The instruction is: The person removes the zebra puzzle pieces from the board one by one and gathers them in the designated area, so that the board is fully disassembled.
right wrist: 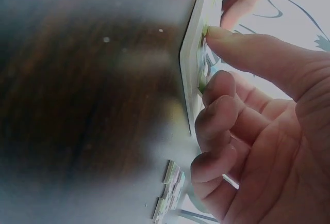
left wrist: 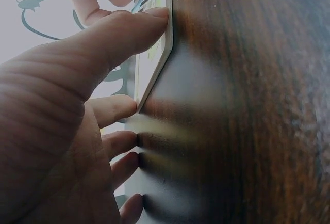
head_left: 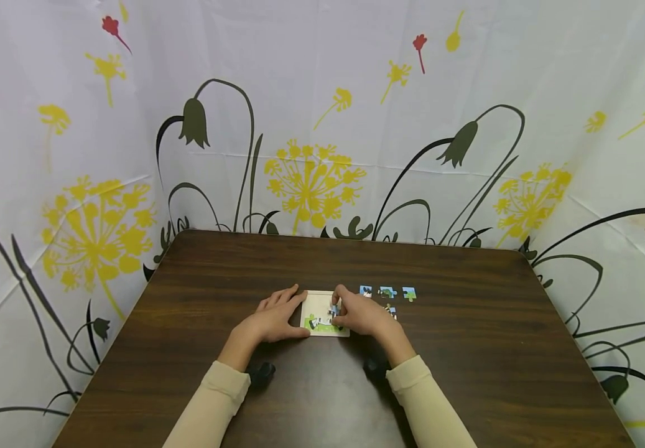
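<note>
A small square puzzle board point(head_left: 316, 300) with a pale raised rim lies on the table. Along its lower part sit joined pieces point(head_left: 318, 325) with green grass and a black-and-white animal. My left hand point(head_left: 273, 318) is spread at the board's left side, thumb on the near rim point(left wrist: 169, 22) and index fingertip at the far left corner; its other fingertips rest on the table. Over the board's right half, my right hand point(head_left: 362, 313) pinches a blue-and-white puzzle piece point(head_left: 334, 310) between thumb and index finger, its other fingers curled. The fingers partly cover this piece.
Several loose puzzle pieces point(head_left: 408, 293) lie on the dark wooden table point(head_left: 479, 348) right of the board, one point(head_left: 392, 310) partly behind the right hand. Dark wrist-worn devices point(head_left: 262, 374) show beneath both wrists. A flower-printed curtain point(head_left: 311, 93) hangs behind the table's far edge.
</note>
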The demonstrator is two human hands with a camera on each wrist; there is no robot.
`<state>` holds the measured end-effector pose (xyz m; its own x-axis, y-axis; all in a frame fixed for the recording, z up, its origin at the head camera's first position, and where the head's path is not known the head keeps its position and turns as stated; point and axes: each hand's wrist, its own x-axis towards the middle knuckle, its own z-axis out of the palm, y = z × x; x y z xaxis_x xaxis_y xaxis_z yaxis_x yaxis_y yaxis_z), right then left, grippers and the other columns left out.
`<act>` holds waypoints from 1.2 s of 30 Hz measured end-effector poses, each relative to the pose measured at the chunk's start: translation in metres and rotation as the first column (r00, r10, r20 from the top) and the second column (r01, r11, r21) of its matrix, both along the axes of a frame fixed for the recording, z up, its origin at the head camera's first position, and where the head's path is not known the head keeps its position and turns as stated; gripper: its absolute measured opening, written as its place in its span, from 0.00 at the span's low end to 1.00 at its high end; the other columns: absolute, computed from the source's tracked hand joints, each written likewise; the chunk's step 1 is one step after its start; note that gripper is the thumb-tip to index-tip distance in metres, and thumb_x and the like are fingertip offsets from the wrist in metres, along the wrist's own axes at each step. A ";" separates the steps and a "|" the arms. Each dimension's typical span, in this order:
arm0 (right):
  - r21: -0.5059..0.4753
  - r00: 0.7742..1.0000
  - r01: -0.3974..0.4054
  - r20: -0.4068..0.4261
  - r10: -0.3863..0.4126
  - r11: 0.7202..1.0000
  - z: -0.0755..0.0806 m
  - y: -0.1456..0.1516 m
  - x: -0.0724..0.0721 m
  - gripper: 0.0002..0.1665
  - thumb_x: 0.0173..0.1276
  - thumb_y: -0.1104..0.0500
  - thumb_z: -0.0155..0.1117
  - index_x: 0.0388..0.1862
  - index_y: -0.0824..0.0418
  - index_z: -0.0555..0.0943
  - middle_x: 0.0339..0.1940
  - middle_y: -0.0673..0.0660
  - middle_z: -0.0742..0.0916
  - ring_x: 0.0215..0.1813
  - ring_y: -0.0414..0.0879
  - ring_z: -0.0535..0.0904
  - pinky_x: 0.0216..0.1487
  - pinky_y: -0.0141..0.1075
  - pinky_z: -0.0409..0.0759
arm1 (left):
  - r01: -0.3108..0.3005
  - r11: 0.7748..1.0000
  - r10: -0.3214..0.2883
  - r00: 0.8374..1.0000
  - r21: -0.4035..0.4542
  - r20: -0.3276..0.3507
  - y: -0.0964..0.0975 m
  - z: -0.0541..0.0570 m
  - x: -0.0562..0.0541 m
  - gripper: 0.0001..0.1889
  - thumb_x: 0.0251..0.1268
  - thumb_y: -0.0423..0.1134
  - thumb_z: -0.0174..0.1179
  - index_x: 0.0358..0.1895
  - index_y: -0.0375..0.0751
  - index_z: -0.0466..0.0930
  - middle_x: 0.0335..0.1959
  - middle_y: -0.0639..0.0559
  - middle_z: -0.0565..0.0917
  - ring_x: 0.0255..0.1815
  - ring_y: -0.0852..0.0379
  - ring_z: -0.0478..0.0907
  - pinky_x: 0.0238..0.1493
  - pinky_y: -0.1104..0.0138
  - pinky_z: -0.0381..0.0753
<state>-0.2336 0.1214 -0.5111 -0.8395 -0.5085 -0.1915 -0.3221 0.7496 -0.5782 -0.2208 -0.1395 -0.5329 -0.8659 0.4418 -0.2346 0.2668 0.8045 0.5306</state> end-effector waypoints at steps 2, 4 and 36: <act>0.009 1.000 0.002 -0.007 -0.002 1.000 0.000 0.000 0.000 0.19 0.76 0.55 0.73 0.56 0.54 0.73 0.31 0.50 0.84 0.26 0.44 0.77 0.30 0.38 0.74 | -0.007 1.000 0.007 1.000 0.003 0.004 0.000 -0.002 -0.001 0.52 0.68 0.60 0.71 0.89 0.49 0.53 0.91 0.40 0.48 0.90 0.33 0.45 0.84 0.30 0.46; 0.018 1.000 0.008 -0.012 -0.007 1.000 0.000 -0.001 0.001 0.18 0.76 0.55 0.73 0.56 0.54 0.73 0.31 0.49 0.83 0.26 0.44 0.77 0.30 0.38 0.74 | -0.011 1.000 0.011 1.000 0.002 0.002 0.001 -0.004 -0.002 0.52 0.68 0.59 0.72 0.89 0.49 0.53 0.91 0.40 0.48 0.90 0.33 0.45 0.84 0.30 0.46; 0.077 0.995 0.072 -0.075 -0.066 0.994 -0.001 -0.007 0.004 0.18 0.74 0.53 0.75 0.52 0.51 0.74 0.29 0.48 0.82 0.25 0.43 0.76 0.27 0.38 0.71 | -0.057 0.994 0.049 0.995 -0.088 -0.088 0.015 0.006 0.008 0.45 0.78 0.66 0.57 0.87 0.45 0.59 0.90 0.39 0.53 0.88 0.33 0.52 0.82 0.30 0.52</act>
<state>-0.2298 0.1147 -0.5124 -0.8854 -0.4341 -0.1663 -0.3067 0.8143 -0.4928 -0.2123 -0.1246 -0.5265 -0.9062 0.3751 -0.1951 0.2640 0.8623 0.4321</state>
